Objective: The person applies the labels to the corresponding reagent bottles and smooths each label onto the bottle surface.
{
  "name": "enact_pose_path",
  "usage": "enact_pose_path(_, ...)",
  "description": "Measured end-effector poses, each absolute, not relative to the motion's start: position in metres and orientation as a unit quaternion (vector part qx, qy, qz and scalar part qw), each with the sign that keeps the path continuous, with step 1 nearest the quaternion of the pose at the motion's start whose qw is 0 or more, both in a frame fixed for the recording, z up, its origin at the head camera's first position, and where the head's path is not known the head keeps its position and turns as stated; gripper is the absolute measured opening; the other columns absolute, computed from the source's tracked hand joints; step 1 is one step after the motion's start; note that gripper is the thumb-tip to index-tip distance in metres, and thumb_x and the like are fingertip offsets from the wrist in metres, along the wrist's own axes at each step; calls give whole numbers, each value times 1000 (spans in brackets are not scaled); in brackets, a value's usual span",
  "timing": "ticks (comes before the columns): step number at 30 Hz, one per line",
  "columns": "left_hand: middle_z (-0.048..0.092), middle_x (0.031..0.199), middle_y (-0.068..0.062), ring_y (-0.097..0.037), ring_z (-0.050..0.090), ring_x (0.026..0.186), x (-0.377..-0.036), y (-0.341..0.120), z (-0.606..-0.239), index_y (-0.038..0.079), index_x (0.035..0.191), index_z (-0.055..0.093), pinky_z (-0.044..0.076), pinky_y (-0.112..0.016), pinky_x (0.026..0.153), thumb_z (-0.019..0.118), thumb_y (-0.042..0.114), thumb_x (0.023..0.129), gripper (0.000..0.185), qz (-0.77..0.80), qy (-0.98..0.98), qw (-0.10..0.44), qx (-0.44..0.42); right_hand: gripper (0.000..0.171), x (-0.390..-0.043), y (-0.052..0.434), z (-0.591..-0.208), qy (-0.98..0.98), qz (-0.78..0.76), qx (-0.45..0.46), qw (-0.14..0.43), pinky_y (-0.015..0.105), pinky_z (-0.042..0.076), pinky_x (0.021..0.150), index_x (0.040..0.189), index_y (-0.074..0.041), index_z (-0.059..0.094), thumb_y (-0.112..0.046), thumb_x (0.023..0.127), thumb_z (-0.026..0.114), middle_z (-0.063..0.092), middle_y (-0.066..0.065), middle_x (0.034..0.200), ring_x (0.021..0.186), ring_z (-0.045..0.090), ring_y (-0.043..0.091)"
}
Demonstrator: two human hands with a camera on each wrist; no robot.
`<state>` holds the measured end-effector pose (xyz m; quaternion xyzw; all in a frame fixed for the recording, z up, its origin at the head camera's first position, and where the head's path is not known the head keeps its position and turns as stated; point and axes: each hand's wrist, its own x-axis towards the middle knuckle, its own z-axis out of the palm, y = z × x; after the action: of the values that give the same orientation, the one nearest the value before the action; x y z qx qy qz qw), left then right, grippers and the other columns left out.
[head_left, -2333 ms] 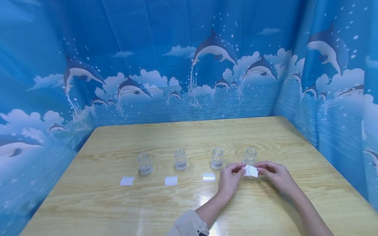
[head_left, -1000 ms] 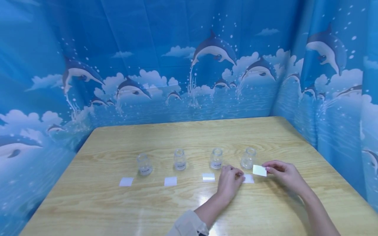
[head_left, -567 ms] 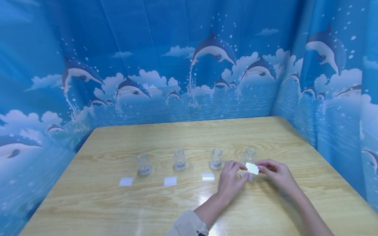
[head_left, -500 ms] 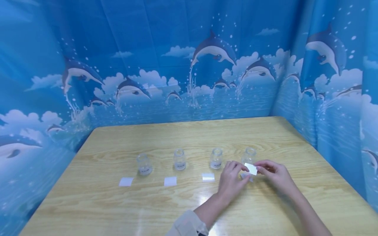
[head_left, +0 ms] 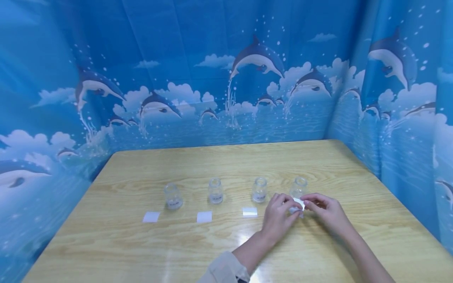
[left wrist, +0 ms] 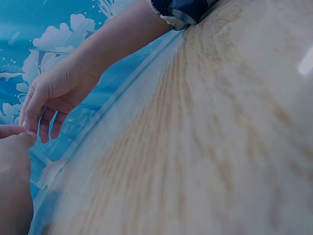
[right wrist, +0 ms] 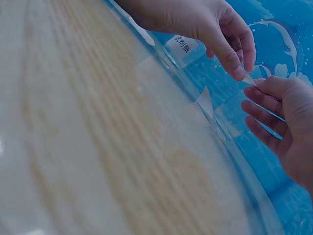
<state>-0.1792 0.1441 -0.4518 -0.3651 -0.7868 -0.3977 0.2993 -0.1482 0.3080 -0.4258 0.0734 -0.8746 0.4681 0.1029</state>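
Observation:
In the head view my left hand (head_left: pixel 277 216) and right hand (head_left: pixel 327 214) meet over the table's right half. Both pinch one small white paper slip (head_left: pixel 299 203), whose thin bent edge shows between their fingertips in the right wrist view. Below it a second white slip lies on the table, mostly behind the left fingers; in the right wrist view a white piece (right wrist: pixel 206 103) stands up with a raised corner. Just behind the hands stands a clear glass jar (head_left: pixel 299 186), its lower part hidden. The left wrist view catches the right hand (left wrist: pixel 63 88) with fingers bent.
Three more glass jars, left (head_left: pixel 173 196), middle (head_left: pixel 215 191) and right (head_left: pixel 260 190), stand in a row with dark print near their bases. Before them lie white slips, left (head_left: pixel 151 217), middle (head_left: pixel 204 217) and right (head_left: pixel 249 212). A dolphin-print curtain (head_left: pixel 198 90) borders the wooden table (head_left: pixel 177 251).
The right hand has moved left with its slip. The left hand has come off the slip on the table and taken hold of the held slip's left edge.

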Motion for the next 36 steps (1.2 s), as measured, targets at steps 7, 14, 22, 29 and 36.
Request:
enact_pose_path(7, 50, 81, 12, 2, 39, 78, -180, 145, -453, 21, 76, 62, 31, -7, 71, 65, 24, 69, 8, -410, -786, 294, -358, 22, -148, 309, -425, -872, 471, 84, 107, 26, 45, 64, 96, -13, 57, -27, 80, 51, 59, -1, 86, 74, 55, 13)
enact_pose_path(14, 50, 81, 13, 1, 40, 78, -180, 145, -453, 19, 78, 60, 34, -8, 70, 63, 20, 71, 8, -470, -771, 281, -326, 19, -150, 309, -424, -851, 501, 98, 126, 27, 46, 62, 96, -8, 57, -19, 81, 51, 59, 4, 83, 71, 55, 15)
enact_pose_path(22, 52, 75, 12, -4, 47, 70, -182, 149, -454, 17, 78, 57, 42, -18, 57, 62, 19, 72, 8, -650, -697, 179, -243, 18, -151, 310, -424, -852, 494, 105, 135, 26, 46, 59, 96, -7, 56, -17, 82, 51, 57, 9, 85, 74, 53, 17)
enact_pose_path(29, 55, 77, 1, -8, 49, 70, -173, 144, -436, 8, 81, 55, 43, -23, 61, 59, 8, 73, 9, -731, -642, 93, -214, 22, -151, 308, -428, -873, 472, 71, 104, 24, 45, 60, 95, -11, 56, -26, 79, 54, 56, 1, 86, 73, 54, 16)
enact_pose_path(36, 54, 76, -2, -10, 50, 68, -170, 145, -434, 5, 80, 54, 44, -22, 61, 59, 5, 72, 10, -731, -655, 48, -186, 24, -152, 309, -429, -840, 527, 49, 117, 29, 47, 60, 91, -4, 56, -24, 78, 56, 55, 9, 83, 70, 56, 25)
